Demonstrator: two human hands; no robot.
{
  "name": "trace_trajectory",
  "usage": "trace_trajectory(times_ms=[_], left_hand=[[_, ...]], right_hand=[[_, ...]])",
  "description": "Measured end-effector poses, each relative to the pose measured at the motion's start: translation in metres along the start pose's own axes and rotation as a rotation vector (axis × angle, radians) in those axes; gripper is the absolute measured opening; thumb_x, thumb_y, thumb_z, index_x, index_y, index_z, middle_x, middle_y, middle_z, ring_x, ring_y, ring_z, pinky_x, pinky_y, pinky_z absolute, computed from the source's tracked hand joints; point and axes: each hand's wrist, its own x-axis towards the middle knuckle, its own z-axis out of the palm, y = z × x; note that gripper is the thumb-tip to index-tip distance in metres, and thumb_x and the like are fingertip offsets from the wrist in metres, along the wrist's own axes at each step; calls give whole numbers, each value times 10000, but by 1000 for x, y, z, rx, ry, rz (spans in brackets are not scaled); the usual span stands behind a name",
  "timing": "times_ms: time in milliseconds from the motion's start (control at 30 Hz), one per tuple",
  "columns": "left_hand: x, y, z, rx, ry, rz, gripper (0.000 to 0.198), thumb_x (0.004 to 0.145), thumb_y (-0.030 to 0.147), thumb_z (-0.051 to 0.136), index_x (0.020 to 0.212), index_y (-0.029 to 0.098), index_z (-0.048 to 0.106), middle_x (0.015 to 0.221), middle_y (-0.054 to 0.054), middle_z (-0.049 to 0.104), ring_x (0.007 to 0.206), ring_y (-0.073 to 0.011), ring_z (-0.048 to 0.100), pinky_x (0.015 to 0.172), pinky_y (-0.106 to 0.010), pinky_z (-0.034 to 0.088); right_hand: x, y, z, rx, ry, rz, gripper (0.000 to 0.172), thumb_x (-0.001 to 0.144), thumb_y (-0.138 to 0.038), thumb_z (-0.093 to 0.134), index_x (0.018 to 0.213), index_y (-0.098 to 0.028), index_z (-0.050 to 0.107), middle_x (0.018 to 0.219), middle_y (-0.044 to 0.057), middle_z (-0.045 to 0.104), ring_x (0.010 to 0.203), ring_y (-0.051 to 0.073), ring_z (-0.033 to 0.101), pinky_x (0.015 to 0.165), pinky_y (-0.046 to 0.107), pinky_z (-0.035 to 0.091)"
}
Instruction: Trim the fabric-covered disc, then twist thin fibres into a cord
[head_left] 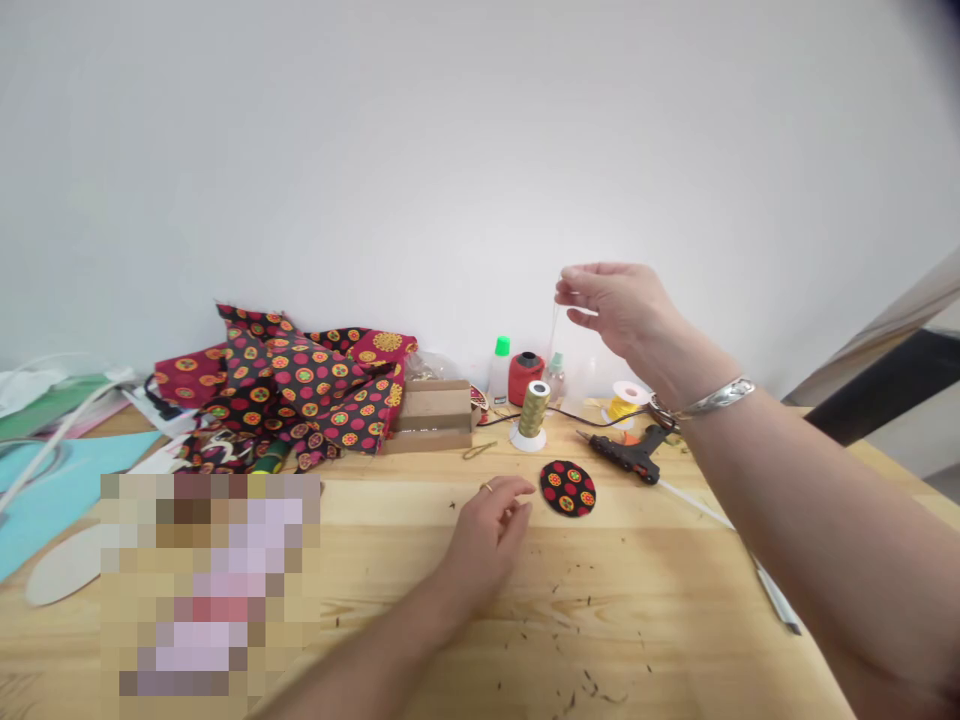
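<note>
My right hand (619,305) is raised in front of the wall, with thumb and fingertips pinched on a thin pale thread (555,318) that hangs down from them. Where the thread's lower end lies I cannot make out. Low over the wooden table, my left hand (491,525) has its fingers loosely bent and the thumb apart, with nothing visible in them. Just right of its fingertips lies a round patch (568,488) of black fabric with red and yellow flower dots. A gold thread cone (534,412) stands behind the patch.
Black glue gun (630,455) lies right of the patch. At the back stand a red thread spool (526,378), a green-capped bottle (500,370), a yellow spool (628,402) and a cardboard box (433,418). Crumpled patterned fabric (300,385) is heaped left; dark scraps litter the wooden table (420,680).
</note>
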Motion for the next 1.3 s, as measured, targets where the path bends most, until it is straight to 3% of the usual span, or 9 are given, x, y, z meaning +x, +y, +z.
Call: trace_trajectory(times_ms=[133, 400, 533, 633, 733, 833, 1033, 1133, 1300], left_hand=[[-2, -1, 4, 137, -59, 176, 233, 820, 208, 475, 991, 215, 632, 1016, -84, 637, 733, -170, 573, 712, -306, 452], [-2, -5, 5, 189, -35, 159, 236, 817, 216, 475, 998, 204, 627, 936, -87, 649, 705, -175, 596, 683, -308, 477], [0, 0, 3, 200, -2, 145, 253, 809, 221, 471, 1014, 173, 611, 921, -95, 647, 668, -167, 590, 621, -290, 477], [1, 17, -4, 216, 73, 60, 244, 812, 266, 474, 981, 158, 613, 868, -82, 654, 637, -163, 582, 590, -278, 459], [-3, 42, -18, 213, 34, -81, 271, 832, 365, 456, 713, 178, 611, 547, 5, 571, 530, -145, 532, 548, -247, 416], [-16, 62, -33, 233, 49, -131, 344, 824, 442, 457, 598, 197, 541, 415, 57, 424, 424, -117, 402, 461, -226, 339], [-52, 62, -50, 226, 254, -1, 388, 805, 377, 524, 482, 199, 407, 606, 17, 478, 629, -131, 493, 579, -211, 383], [-66, 50, -50, 209, 297, 9, 282, 775, 347, 569, 545, 194, 515, 827, -31, 591, 844, -168, 553, 667, -209, 420], [-84, 26, -43, 152, 147, -176, 185, 797, 360, 560, 869, 202, 625, 663, 10, 612, 571, -128, 552, 523, -211, 451]], right_hand=[[-2, -36, -5, -18, -66, -167, 153, 823, -234, 551, 856, -89, 584, 875, 40, 600, 848, 120, 620, 753, 295, 455], [-17, -122, -16, 83, -75, -375, 416, 820, -271, 233, 846, -21, 564, 943, 24, 626, 923, 154, 601, 648, 264, 369], [-34, -155, -27, 140, -122, -567, 87, 810, -139, 452, 748, -157, 511, 735, -86, 603, 875, 98, 631, 721, 206, 429], [-60, -158, -33, 85, -202, -725, 88, 841, -85, 471, 810, -163, 498, 714, -103, 549, 720, 23, 607, 764, 211, 475], [-94, -136, -33, -67, -240, -709, 120, 841, -199, 546, 832, -90, 594, 714, -36, 603, 612, 55, 577, 654, 235, 506], [-127, -96, -35, -199, -269, -516, 90, 799, -163, 599, 736, -124, 651, 621, -27, 626, 586, 67, 581, 553, 185, 470], [-177, -9, -56, -364, -289, -178, 142, 811, -303, 594, 763, -180, 645, 676, -3, 623, 612, 98, 545, 544, 209, 436], [-194, 27, -64, -383, -286, -33, 200, 820, -348, 564, 745, -172, 627, 642, 2, 603, 608, 115, 545, 565, 227, 445], [-209, 69, -77, -755, -374, -5, 354, 890, -332, 414, 630, -167, 588, 609, 25, 574, 594, 146, 545, 576, 272, 431]])
